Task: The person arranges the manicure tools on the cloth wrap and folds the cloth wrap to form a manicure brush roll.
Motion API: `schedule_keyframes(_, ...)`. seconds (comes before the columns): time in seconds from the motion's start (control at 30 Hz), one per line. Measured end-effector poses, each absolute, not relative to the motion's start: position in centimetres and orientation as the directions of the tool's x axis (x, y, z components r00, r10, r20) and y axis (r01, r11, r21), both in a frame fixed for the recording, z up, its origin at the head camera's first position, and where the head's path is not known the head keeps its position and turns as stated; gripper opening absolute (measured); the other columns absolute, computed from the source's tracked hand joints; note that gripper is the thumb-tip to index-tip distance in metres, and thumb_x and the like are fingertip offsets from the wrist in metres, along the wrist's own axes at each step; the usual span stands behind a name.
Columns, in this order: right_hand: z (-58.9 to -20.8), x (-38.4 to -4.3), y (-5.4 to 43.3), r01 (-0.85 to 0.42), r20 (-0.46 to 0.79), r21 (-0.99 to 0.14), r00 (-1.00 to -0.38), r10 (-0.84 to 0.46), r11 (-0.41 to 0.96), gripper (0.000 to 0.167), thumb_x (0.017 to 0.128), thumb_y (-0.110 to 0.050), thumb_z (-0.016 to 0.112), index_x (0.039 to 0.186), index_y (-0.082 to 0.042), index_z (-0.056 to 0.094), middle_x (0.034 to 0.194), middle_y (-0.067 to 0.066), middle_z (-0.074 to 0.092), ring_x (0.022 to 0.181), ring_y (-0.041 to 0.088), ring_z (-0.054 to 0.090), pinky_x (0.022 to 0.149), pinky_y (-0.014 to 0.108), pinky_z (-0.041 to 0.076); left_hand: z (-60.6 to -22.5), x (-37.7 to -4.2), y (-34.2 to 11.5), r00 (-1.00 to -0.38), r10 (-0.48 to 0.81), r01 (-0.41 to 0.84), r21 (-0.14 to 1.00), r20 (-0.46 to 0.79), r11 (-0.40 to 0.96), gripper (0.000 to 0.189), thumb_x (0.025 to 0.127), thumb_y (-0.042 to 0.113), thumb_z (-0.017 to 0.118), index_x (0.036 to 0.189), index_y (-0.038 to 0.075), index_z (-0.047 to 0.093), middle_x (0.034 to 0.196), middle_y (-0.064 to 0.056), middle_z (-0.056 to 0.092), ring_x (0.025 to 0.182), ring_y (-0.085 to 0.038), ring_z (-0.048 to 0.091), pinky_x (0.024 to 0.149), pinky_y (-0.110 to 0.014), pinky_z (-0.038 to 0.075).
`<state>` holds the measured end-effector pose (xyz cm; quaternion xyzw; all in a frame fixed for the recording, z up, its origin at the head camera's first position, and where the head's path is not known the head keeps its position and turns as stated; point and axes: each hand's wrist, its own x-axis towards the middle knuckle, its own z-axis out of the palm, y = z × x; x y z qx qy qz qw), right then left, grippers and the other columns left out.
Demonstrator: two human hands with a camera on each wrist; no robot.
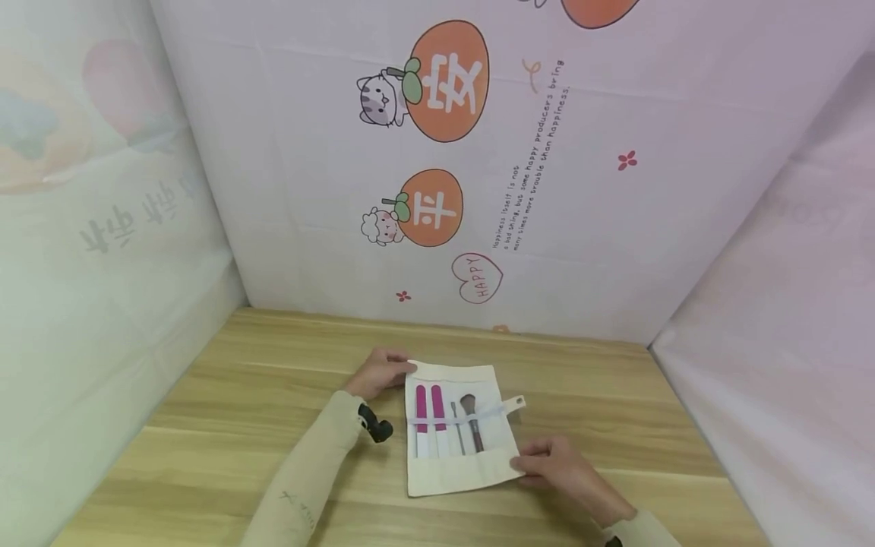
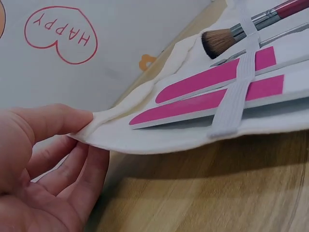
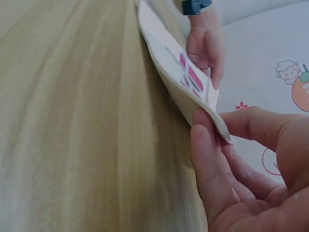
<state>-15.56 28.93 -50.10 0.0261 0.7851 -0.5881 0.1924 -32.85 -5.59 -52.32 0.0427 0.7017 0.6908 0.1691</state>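
A cream fabric roll-up pouch [image 1: 458, 472] lies spread out between both hands, its edges lifted off the table in the wrist views. My left hand [image 1: 379, 373] pinches its far left corner between thumb and fingers. The near right corner is pinched by my right hand [image 1: 557, 465]. A white elastic band [image 2: 234, 104] crosses the pouch and holds two pink-and-white nail files [image 2: 193, 107], a thin metal tool [image 1: 458, 429] and a makeup brush [image 1: 472, 422] with brown bristles. From the pouch's right side sticks out a snap tab [image 1: 514, 403].
The pouch is over a wooden table [image 1: 273, 395]. Behind it rises a white printed cloth wall [image 1: 307, 190], with further cloth walls at the left [image 1: 102, 266] and right [image 1: 772, 304]. A black strap [image 1: 374, 422] is on the left wrist.
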Motion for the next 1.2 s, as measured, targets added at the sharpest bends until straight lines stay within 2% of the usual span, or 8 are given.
schedule_keyframes(0.2, -49.6, -15.9, 29.0, 0.299, -0.355, -0.919, -0.912, -0.207, 0.258, 0.037, 0.094, -0.012, 0.077, 0.118, 0.013, 0.066, 0.102, 0.009, 0.071, 0.089, 0.018, 0.073, 0.084, 0.029, 0.064, -52.4, -32.5, -6.8, -0.929, 0.320, -0.204, 0.979, -0.186, -0.024, 0.042, 0.099, 0.000, 0.068, 0.136, -0.016, 0.056, 0.132, -0.031, 0.067, 0.117, -0.027, 0.072, 0.105, -0.039, 0.057)
schedule_keyframes(0.37, -49.2, -16.5, 29.3, 0.306, -0.361, -0.920, -0.906, -0.223, 0.246, 0.042, 0.095, -0.014, 0.076, 0.123, 0.014, 0.063, 0.104, 0.008, 0.074, 0.091, 0.016, 0.075, 0.084, 0.027, 0.063, -52.2, -32.3, -8.1, -0.923, 0.344, -0.193, 0.981, -0.172, -0.028, 0.040, 0.101, 0.000, 0.065, 0.136, -0.018, 0.057, 0.136, -0.032, 0.064, 0.120, -0.026, 0.071, 0.106, -0.038, 0.056)
schedule_keyframes(0.6, -49.0, -17.8, 30.5, 0.320, -0.365, -0.926, -0.891, -0.270, 0.198, 0.044, 0.100, -0.014, 0.071, 0.129, 0.017, 0.059, 0.106, 0.005, 0.073, 0.093, 0.011, 0.074, 0.086, 0.024, 0.062, -51.1, -31.5, -9.4, -0.915, 0.364, -0.187, 0.982, -0.174, 0.000, 0.041, 0.101, 0.001, 0.064, 0.135, -0.020, 0.056, 0.139, -0.036, 0.061, 0.132, -0.041, 0.064, 0.107, -0.038, 0.056)
schedule_keyframes(0.67, -49.1, -18.2, 30.8, 0.339, -0.377, -0.924, -0.889, -0.260, 0.180, 0.047, 0.100, -0.013, 0.071, 0.132, 0.018, 0.056, 0.106, 0.005, 0.072, 0.092, 0.010, 0.074, 0.086, 0.024, 0.062, -50.8, -31.4, -9.7, -0.910, 0.373, -0.189, 0.982, -0.180, 0.013, 0.041, 0.101, 0.002, 0.065, 0.135, -0.020, 0.056, 0.138, -0.036, 0.062, 0.130, -0.040, 0.066, 0.107, -0.039, 0.056)
schedule_keyframes(0.8, -49.5, -19.2, 31.5, 0.370, -0.394, -0.919, -0.886, -0.245, 0.139, 0.051, 0.099, -0.012, 0.072, 0.135, 0.018, 0.053, 0.106, 0.004, 0.072, 0.092, 0.010, 0.074, 0.086, 0.023, 0.062, -50.5, -31.3, -10.5, -0.901, 0.389, -0.183, 0.981, -0.192, 0.061, 0.038, 0.100, 0.002, 0.066, 0.131, -0.019, 0.059, 0.133, -0.034, 0.066, 0.114, -0.027, 0.073, 0.104, -0.037, 0.058)
schedule_keyframes(0.93, -49.9, -20.5, 32.0, 0.367, -0.386, -0.922, -0.887, -0.253, 0.122, 0.032, 0.099, -0.013, 0.072, 0.123, 0.008, 0.067, 0.102, 0.002, 0.075, 0.091, 0.009, 0.074, 0.086, 0.022, 0.061, -50.4, -31.1, -11.6, -0.886, 0.414, -0.181, 0.978, -0.208, 0.104, 0.034, 0.098, 0.001, 0.067, 0.126, -0.018, 0.063, 0.125, -0.031, 0.070, 0.101, -0.018, 0.074, 0.098, -0.033, 0.060)
schedule_keyframes(1.03, -49.8, -21.4, 32.2, 0.356, -0.382, -0.923, -0.893, -0.238, 0.144, 0.026, 0.099, -0.014, 0.073, 0.117, 0.004, 0.072, 0.102, 0.001, 0.076, 0.090, 0.009, 0.075, 0.086, 0.023, 0.062, -50.3, -30.3, -12.4, -0.873, 0.432, -0.179, 0.973, -0.227, 0.149, 0.033, 0.098, 0.003, 0.070, 0.124, -0.015, 0.066, 0.122, -0.027, 0.072, 0.100, -0.019, 0.075, 0.094, -0.030, 0.061)
schedule_keyframes(1.2, -49.4, -22.6, 32.1, 0.345, -0.376, -0.925, -0.897, -0.235, 0.161, 0.040, 0.099, -0.013, 0.073, 0.129, 0.012, 0.064, 0.106, 0.003, 0.076, 0.094, 0.010, 0.075, 0.088, 0.025, 0.062, -50.3, -28.3, -13.3, -0.849, 0.449, -0.199, 0.956, -0.279, 0.217, 0.028, 0.098, 0.009, 0.072, 0.118, -0.010, 0.072, 0.125, -0.022, 0.072, 0.103, -0.018, 0.074, 0.094, -0.029, 0.061)
